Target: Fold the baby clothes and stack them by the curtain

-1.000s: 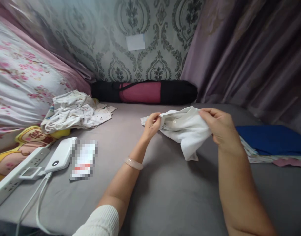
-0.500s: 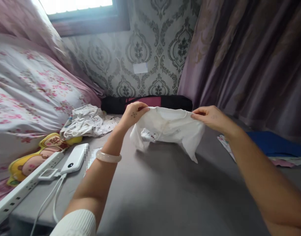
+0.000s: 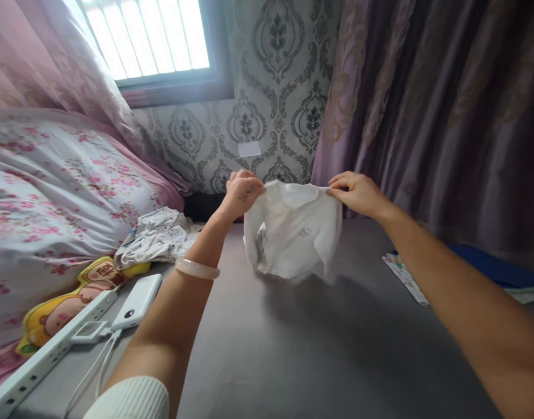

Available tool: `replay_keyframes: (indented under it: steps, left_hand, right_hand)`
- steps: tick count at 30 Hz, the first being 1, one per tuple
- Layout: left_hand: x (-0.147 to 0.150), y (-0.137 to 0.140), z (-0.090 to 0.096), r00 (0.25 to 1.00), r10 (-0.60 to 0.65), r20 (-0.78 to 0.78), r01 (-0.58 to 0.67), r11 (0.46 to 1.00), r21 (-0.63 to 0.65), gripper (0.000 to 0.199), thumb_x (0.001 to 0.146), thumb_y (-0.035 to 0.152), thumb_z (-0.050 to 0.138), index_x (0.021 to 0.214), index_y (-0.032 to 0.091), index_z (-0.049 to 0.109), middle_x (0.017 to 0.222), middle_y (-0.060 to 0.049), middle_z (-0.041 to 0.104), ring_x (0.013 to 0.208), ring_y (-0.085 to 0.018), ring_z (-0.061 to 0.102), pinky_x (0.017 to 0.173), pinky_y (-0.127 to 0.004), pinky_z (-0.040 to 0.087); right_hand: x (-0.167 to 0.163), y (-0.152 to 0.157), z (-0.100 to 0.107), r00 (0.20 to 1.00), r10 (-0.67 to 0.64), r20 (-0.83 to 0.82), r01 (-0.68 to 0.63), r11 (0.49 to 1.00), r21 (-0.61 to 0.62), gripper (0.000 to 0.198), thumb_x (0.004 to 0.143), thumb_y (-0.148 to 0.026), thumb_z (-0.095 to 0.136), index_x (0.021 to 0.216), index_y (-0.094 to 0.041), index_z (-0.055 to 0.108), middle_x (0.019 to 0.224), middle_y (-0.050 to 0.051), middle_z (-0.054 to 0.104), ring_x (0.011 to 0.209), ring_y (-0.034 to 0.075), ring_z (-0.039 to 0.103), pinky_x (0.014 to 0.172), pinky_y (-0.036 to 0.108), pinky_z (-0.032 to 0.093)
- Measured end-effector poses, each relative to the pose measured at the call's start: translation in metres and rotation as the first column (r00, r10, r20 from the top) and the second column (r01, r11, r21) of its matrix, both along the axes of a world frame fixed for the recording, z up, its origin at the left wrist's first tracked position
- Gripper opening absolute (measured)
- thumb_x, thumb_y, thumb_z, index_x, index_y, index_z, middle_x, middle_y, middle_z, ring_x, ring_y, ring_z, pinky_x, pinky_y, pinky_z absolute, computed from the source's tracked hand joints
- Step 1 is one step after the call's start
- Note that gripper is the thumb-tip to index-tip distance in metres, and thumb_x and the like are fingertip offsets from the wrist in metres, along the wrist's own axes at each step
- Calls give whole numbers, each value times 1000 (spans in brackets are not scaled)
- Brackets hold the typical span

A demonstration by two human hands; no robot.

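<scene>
A small white long-sleeved shirt [image 3: 288, 233] hangs between my hands above the grey sheet, its neckline uppermost and its lower part slightly blurred. My left hand [image 3: 243, 192] pinches one shoulder of it. The other shoulder is gripped between the thumb and fingers of my right hand [image 3: 356, 193]. A faint small print shows on the shirt's front, and a patterned patch is visible at its left side. The shirt's shadow falls on the grey sheet [image 3: 249, 355] below. A pale bangle circles my left wrist.
A crumpled white spotted cloth [image 3: 157, 235] lies at the left, near a yellow plush toy [image 3: 53, 314]. Closer stand a white power strip [image 3: 44, 361] and a white power bank [image 3: 138, 299] with cables. Folded blue fabric [image 3: 489, 265] and a patterned cloth [image 3: 406, 279] lie at the right.
The shirt, bunched and swung up before, now hangs down more fully. My hands have drawn slightly closer together, still holding its shoulders. The view has tilted up, showing more window.
</scene>
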State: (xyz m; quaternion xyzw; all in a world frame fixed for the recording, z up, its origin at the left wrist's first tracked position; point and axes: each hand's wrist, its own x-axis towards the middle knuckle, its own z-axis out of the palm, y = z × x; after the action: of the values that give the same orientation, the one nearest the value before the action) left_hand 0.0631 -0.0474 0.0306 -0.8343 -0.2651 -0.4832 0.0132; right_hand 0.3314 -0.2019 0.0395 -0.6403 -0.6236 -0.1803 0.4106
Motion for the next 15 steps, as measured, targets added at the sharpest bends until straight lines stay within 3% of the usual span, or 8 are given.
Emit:
replay_keyframes:
  steps: [2, 6, 9, 12, 15]
  left_hand:
    - [4, 2, -3, 998, 45, 45, -44, 998, -43, 11, 82, 33, 65, 78, 25, 72, 109, -4, 61, 110, -25, 47, 96, -41, 37]
    - [9, 8, -9, 995, 58, 86, -51, 996, -78, 8, 77, 32, 70, 73, 26, 73, 112, -4, 60, 114, -27, 43, 97, -41, 34]
    - [12, 8, -12, 993, 43, 114, -34, 996, -82, 9, 78, 32, 69, 73, 26, 73, 108, -5, 61, 112, -27, 45, 96, -41, 35]
    - [17, 8, -13, 996, 30, 86, -21, 995, -101, 9, 78, 31, 69, 71, 26, 72, 106, -5, 62, 111, -27, 46, 95, -42, 36]
    - [22, 11, -12, 986, 95, 138, -78, 989, -125, 7, 78, 32, 70, 75, 27, 72, 109, -5, 61, 113, -28, 44, 96, -45, 36]
  right_hand:
    - [2, 1, 0, 999, -34, -29, 36, 998, 54, 17, 80, -36, 65, 76, -23, 75, 100, 5, 70, 94, 23, 62, 85, 37, 47]
    - [5, 2, -5, 999, -44, 5, 44, 999, -4, 14, 79, -33, 65, 73, -24, 75, 97, 4, 71, 93, 23, 62, 85, 38, 47]
    - [7, 2, -10, 994, -112, -19, 113, 992, 58, 14, 80, -32, 63, 76, -24, 75, 102, 4, 70, 96, 24, 61, 87, 40, 46]
    - [9, 2, -12, 987, -155, -32, 156, 987, 27, 11, 78, -31, 66, 74, -25, 74, 101, 3, 70, 96, 25, 60, 87, 43, 46]
    - [8, 3, -12, 974, -211, -82, 216, 975, 54, 10, 78, -29, 66, 75, -23, 74, 101, 5, 70, 92, 24, 60, 87, 45, 46]
